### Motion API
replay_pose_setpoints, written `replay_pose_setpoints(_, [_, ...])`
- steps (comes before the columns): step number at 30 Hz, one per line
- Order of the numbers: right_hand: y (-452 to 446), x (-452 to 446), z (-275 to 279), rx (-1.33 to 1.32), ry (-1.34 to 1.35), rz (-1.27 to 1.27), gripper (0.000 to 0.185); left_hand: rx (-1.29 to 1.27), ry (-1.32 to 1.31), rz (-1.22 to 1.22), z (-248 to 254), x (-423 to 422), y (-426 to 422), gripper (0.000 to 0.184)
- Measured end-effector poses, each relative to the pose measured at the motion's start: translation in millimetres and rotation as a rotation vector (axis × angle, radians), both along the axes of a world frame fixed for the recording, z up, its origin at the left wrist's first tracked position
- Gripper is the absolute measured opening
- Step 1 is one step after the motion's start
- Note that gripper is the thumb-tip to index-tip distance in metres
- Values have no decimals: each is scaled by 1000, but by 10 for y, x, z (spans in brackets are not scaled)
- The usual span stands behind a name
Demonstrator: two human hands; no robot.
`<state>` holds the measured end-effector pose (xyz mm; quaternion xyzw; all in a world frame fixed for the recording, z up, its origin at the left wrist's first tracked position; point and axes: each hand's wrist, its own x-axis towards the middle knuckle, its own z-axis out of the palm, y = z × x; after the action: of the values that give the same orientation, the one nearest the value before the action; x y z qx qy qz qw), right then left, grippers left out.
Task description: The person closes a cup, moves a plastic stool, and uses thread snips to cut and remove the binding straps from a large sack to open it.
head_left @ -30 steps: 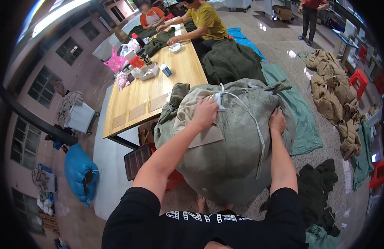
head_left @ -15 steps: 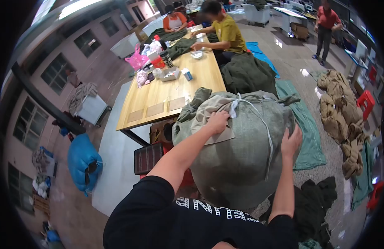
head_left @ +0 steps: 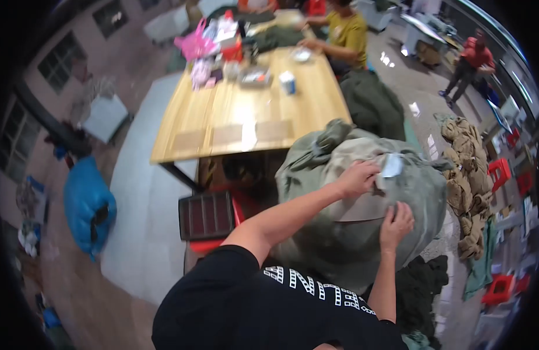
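In front of me stands a large, full grey-green cloth sack (head_left: 307, 213), its top bunched up. A piece of beige cloth (head_left: 352, 153) lies over the top. My left hand (head_left: 358, 179) is on this cloth with its fingers bent and closed on it, close to a pale tag or tie (head_left: 392, 165). Under that hand a flat brownish panel (head_left: 362, 211) shows a straight lower edge. My right hand (head_left: 396, 224) rests on the sack just right of the panel, fingers slightly bent and apart. Motion blurs the finer details.
A wooden table (head_left: 223, 122) beyond the sack carries a pink bag (head_left: 195, 42), a small box (head_left: 287, 83) and other goods. A person in yellow (head_left: 348, 38) sits there. A crate (head_left: 206, 216) on a red stool stands left; brown garments (head_left: 464, 181) lie right; a blue sack (head_left: 88, 204) far left.
My right hand has moved left from the sack's far right side to beside the panel. My left hand stays on the beige cloth. The view has shifted, and the white cord no longer shows clearly.
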<state>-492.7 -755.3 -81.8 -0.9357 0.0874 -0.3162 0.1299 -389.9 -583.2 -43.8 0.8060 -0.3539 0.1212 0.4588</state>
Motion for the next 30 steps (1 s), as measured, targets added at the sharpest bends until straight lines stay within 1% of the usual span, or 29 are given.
replay_pose_setpoints(2, [60, 59, -24, -32, 20, -55, 25, -170, -132, 73, 171, -192, 531, 25])
replay_pose_setpoints(3, [76, 45, -26, -62, 47, -54, 25, -239, -202, 114, 104, -279, 816, 26])
replay_pose_setpoints(5, [200, 155, -51, -106, 35, -88, 25, -281, -198, 246, -112, -505, 1441, 28])
replay_pose_setpoints(6, [144, 140, -76, -129, 23, -119, 25, -270, -94, 378, -299, -648, 1627, 28])
replay_pose_setpoints(7, [183, 127, -76, -159, 17, -154, 25, -261, 20, 506, -596, -823, 1904, 27])
replay_pose_setpoints(8, [209, 132, -84, -170, 17, -158, 25, -386, 268, 597, -981, -1021, 2156, 29])
replay_pose_setpoints(9, [203, 130, -101, -180, 14, -163, 25, -391, 527, 796, -1359, -1246, 2362, 28])
replay_pose_setpoints(10, [184, 132, -124, -189, 9, -166, 26, -666, 840, 1002, -1824, -1470, 2536, 27])
replay_pose_setpoints(11, [143, 134, -152, -204, 11, -163, 26, -911, 1355, 1250, -1861, -1651, 2729, 25])
replay_pose_setpoints(12, [92, 140, -189, -218, 8, -159, 26, -1119, 1600, 1181, -2728, -2062, 3077, 42])
replay_pose_setpoints(14, [13, 175, -257, -247, 1, -163, 27, -1131, 1912, 1319, -2949, -2301, 3233, 63])
replay_pose_setpoints(17, [-16, 214, -318, -283, 10, -169, 28, -1336, 1964, 1370, -3084, -2338, 3326, 82])
replay_pose_setpoints(20, [-70, 139, -369, -313, 35, -174, 29, -1828, 1727, 1115, -3421, -2263, 3361, 95])
replay_pose_setpoints(22, [-133, 185, -382, -346, 17, -165, 30, -2087, 1577, 1172, -3711, -2141, 3284, 94])
replay_pose_setpoints(23, [-111, 183, -383, -324, 5, -175, 31, -2134, 1536, 1122, -3819, -2131, 3288, 91])
replay_pose_setpoints(26, [-117, 186, -389, -308, 12, -172, 29, -2110, 1390, 1334, -3729, -2053, 3198, 74])
replay_pose_setpoints(28, [-145, 165, -377, -328, 3, -170, 30, -1996, 1327, 1245, -3773, -2171, 3259, 60])
replay_pose_setpoints(29, [-125, 179, -390, -323, 3, -168, 30, -1999, 1343, 1366, -3780, -2180, 3281, 51])
replay_pose_setpoints(30, [-104, 181, -392, -319, 5, -168, 29, -1977, 1343, 1369, -3765, -2251, 3326, 53])
